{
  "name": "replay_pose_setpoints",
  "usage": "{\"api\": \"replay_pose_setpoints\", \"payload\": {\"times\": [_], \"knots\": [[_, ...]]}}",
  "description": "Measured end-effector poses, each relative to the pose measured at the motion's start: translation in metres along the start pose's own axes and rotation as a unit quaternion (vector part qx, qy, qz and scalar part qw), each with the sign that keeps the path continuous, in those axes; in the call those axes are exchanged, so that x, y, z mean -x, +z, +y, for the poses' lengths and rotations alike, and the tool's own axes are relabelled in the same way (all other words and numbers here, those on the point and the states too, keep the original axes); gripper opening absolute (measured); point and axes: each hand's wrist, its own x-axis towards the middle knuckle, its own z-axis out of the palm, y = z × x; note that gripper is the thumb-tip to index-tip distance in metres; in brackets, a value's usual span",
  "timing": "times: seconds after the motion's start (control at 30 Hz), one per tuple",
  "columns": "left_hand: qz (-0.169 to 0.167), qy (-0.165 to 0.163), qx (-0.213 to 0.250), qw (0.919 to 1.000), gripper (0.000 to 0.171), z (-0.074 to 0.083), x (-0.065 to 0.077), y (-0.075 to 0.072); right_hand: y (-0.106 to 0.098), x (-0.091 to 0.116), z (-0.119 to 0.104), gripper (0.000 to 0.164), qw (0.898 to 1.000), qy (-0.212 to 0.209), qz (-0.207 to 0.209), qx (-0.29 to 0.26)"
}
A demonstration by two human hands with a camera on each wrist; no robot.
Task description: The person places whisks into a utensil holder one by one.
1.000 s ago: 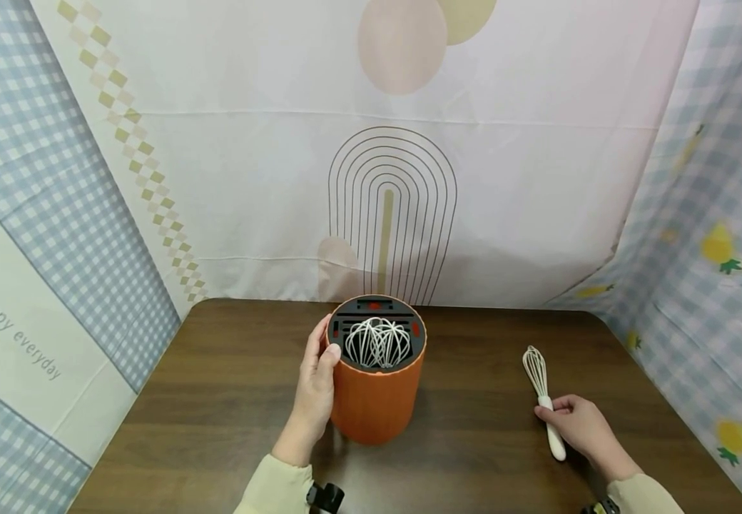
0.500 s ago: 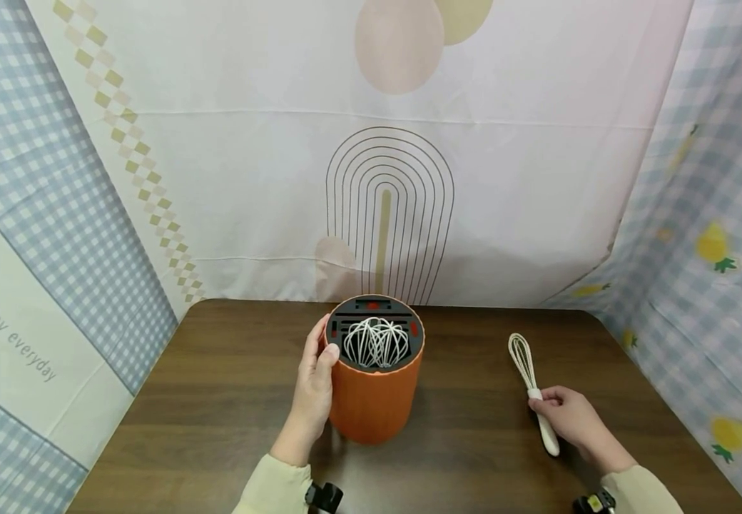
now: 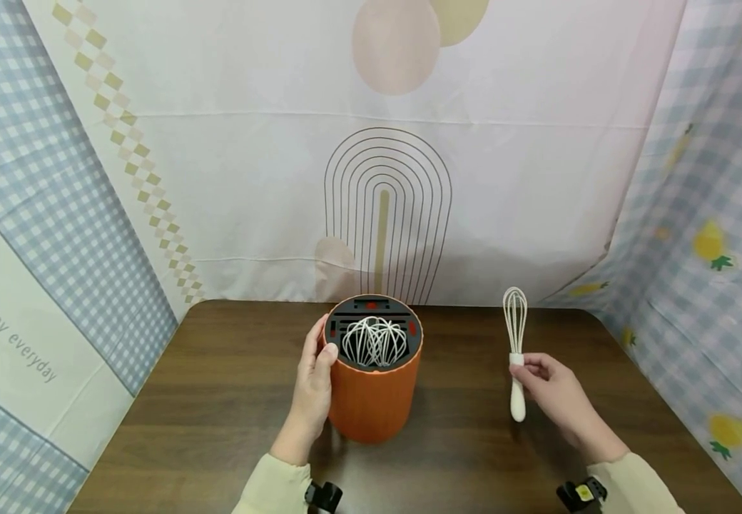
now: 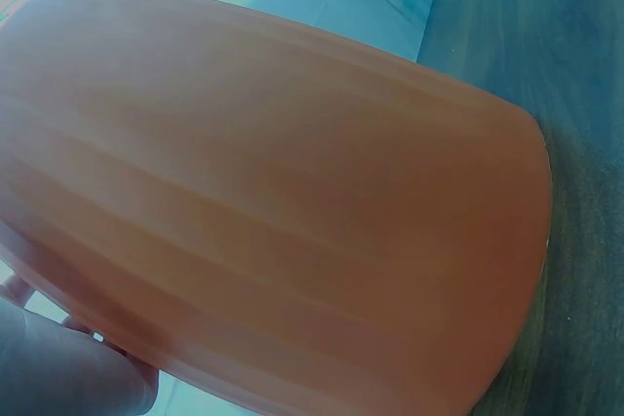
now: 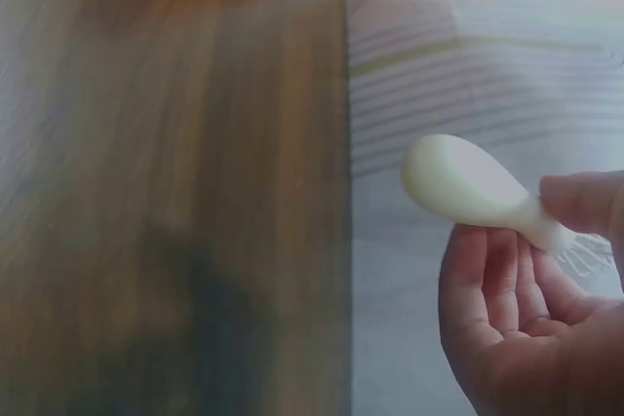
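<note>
An orange round utensil holder (image 3: 374, 407) stands on the wooden table, with a black slotted insert in its top. White wire whisk heads (image 3: 374, 343) poke up through the larger opening. My left hand (image 3: 309, 385) grips the holder's left side near the rim, thumb in front; its orange wall (image 4: 273, 192) fills most of the left wrist view. To the right, my right hand (image 3: 554, 389) pinches a small white whisk (image 3: 516, 357) by the top of its handle, wires up. In the right wrist view the rounded handle end (image 5: 458, 177) sticks out past the fingers.
The brown wooden table (image 3: 217, 400) ends at a white printed cloth (image 3: 249, 178) hanging behind it. Blue checked cloths hang at the left and right sides. The right hand's whisk is a short distance right of the holder.
My right hand has lifted the white whisk and moved it up and left, turning it from slanted to nearly upright. My left hand and the holder keep their place.
</note>
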Motion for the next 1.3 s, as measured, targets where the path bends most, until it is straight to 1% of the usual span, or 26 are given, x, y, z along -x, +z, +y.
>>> {"api": "replay_pose_setpoints", "payload": {"times": [0.17,0.3,0.4,0.53,0.67,0.77,1.0,1.13,1.3], "knots": [[0.002,0.001,0.000,1.0000,0.048,0.000,0.000,-0.001,0.010,0.005,-0.021,0.047,0.999,-0.040,0.011,-0.029],[0.002,0.001,0.003,1.0000,0.048,0.001,0.001,-0.001,0.019,0.008,-0.038,0.044,0.995,-0.063,0.014,-0.077],[0.002,0.003,0.007,1.0000,0.049,0.001,0.001,0.000,0.024,0.011,-0.052,0.044,0.992,-0.068,0.010,-0.105],[0.002,0.005,0.009,0.9999,0.049,0.002,0.001,0.001,0.028,0.014,-0.070,0.045,0.988,-0.065,-0.009,-0.137],[0.003,0.006,0.006,1.0000,0.049,0.003,0.000,0.001,0.032,0.016,-0.085,0.045,0.978,-0.065,-0.023,-0.195],[0.001,0.006,0.006,1.0000,0.049,0.003,0.000,0.001,0.036,0.016,-0.093,0.042,0.970,-0.075,-0.021,-0.229],[0.004,0.002,0.003,1.0000,0.049,0.003,0.000,0.002,0.046,0.015,-0.106,0.036,0.960,-0.113,-0.002,-0.258],[0.005,0.000,0.001,1.0000,0.048,0.002,0.001,0.001,0.055,0.017,-0.112,0.036,0.950,-0.139,0.010,-0.280],[0.003,0.003,0.002,1.0000,0.049,0.001,0.001,0.001,0.066,0.019,-0.123,0.040,0.934,-0.196,0.044,-0.294]]}}
